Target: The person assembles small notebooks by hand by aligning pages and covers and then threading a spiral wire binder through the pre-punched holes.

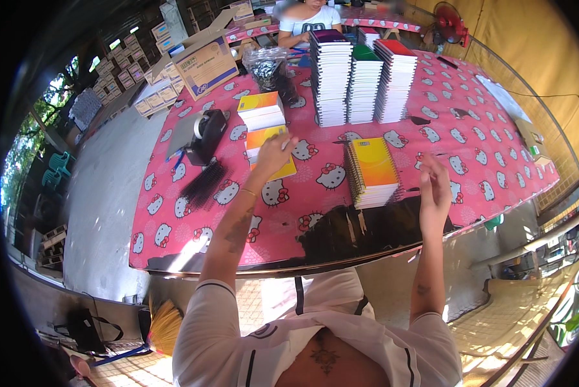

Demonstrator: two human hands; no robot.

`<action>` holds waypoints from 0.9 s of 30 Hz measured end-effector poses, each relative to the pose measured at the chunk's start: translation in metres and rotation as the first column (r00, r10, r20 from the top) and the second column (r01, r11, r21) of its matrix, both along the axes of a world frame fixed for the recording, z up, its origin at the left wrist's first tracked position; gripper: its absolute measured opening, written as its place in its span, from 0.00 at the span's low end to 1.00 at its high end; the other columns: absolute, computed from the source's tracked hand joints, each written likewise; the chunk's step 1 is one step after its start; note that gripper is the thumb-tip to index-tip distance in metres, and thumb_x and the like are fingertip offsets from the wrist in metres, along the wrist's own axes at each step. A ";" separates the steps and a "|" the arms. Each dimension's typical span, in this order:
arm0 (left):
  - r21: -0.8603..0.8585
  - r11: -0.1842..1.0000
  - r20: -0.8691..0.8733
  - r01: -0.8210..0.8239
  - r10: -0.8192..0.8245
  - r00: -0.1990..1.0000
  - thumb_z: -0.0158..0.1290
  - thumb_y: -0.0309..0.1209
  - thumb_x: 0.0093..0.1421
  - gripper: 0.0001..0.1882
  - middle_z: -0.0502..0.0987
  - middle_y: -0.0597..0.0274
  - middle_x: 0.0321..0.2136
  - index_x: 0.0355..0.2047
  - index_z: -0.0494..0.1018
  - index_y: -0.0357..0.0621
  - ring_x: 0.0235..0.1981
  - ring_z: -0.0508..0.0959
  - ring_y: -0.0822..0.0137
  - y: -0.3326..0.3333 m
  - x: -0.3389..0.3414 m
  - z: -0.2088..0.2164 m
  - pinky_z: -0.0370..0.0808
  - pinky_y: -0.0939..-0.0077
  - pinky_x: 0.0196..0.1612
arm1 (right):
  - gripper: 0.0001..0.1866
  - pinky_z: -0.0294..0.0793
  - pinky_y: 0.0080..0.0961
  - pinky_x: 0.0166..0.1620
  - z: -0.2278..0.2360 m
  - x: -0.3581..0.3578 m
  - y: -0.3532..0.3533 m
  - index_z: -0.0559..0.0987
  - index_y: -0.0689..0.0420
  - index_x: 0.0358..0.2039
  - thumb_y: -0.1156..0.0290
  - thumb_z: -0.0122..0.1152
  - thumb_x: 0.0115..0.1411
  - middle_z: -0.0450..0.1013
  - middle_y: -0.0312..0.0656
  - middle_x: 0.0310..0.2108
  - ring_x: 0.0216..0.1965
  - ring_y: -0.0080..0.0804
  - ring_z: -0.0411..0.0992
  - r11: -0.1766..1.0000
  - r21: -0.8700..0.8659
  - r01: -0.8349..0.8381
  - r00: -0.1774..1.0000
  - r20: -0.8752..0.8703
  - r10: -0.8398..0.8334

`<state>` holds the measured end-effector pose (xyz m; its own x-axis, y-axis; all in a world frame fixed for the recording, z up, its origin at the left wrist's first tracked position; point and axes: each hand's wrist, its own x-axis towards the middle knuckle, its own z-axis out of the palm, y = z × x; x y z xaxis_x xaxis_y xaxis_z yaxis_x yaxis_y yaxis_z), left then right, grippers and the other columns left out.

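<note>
Left hand (pixel 275 153): its grip is loosely curved over the yellow notebooks (pixel 285 170); whether it pinches one cannot be told.
Right hand (pixel 435 187): its grip is half-curled, raised just beside the spiral-bound stack (pixel 374 164) and apart from it; whether it holds anything thin cannot be told.
Yellow notebooks: left of centre on the counter (pixel 153 222), under the left hand.
Spiral-bound stack: between both hands, near the front edge.
Black wires (pixel 204 185): loose pile, left of the notebooks.
Tape dispenser (pixel 207 143): behind the wires.
</note>
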<state>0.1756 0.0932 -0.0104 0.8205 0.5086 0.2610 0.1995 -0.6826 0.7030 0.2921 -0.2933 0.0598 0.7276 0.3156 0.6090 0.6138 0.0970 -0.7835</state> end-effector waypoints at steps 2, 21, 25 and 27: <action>0.184 0.980 -0.267 0.071 -0.020 0.964 0.53 0.57 0.63 0.33 0.69 0.43 0.57 0.57 0.71 0.44 0.59 0.68 0.44 -0.004 -0.035 -0.027 0.63 0.49 0.62 | 0.17 0.72 0.31 0.50 -0.002 -0.037 -0.001 0.78 0.61 0.52 0.70 0.61 0.63 0.74 0.47 0.49 0.48 0.37 0.74 0.982 -0.067 -0.178 0.978 0.099 0.184; -0.205 0.898 -0.472 0.389 -0.438 0.765 0.53 0.43 0.67 0.21 0.79 0.49 0.40 0.52 0.69 0.42 0.42 0.81 0.56 -0.100 -0.153 0.020 0.77 0.63 0.45 | 0.33 0.71 0.41 0.55 -0.112 -0.126 0.097 0.70 0.57 0.60 0.65 0.71 0.55 0.74 0.51 0.51 0.52 0.52 0.72 0.700 -0.448 -0.555 0.784 -0.001 0.621; -0.031 0.998 -0.050 -0.058 0.057 0.997 0.55 0.42 0.66 0.17 0.79 0.53 0.40 0.45 0.76 0.42 0.38 0.82 0.58 -0.017 -0.119 -0.002 0.79 0.64 0.40 | 0.22 0.75 0.23 0.39 -0.136 -0.108 0.120 0.73 0.59 0.55 0.73 0.65 0.60 0.76 0.43 0.44 0.38 0.24 0.76 0.619 -0.354 -0.701 0.710 -0.430 0.557; 0.495 0.750 -0.044 -0.439 0.526 0.849 0.55 0.37 0.64 0.14 0.77 0.51 0.42 0.45 0.76 0.43 0.41 0.80 0.50 0.057 -0.159 -0.043 0.79 0.58 0.41 | 0.19 0.72 0.19 0.33 -0.133 -0.129 0.137 0.74 0.60 0.53 0.72 0.64 0.62 0.76 0.39 0.36 0.32 0.18 0.73 0.636 -0.243 -0.733 0.677 -0.361 0.642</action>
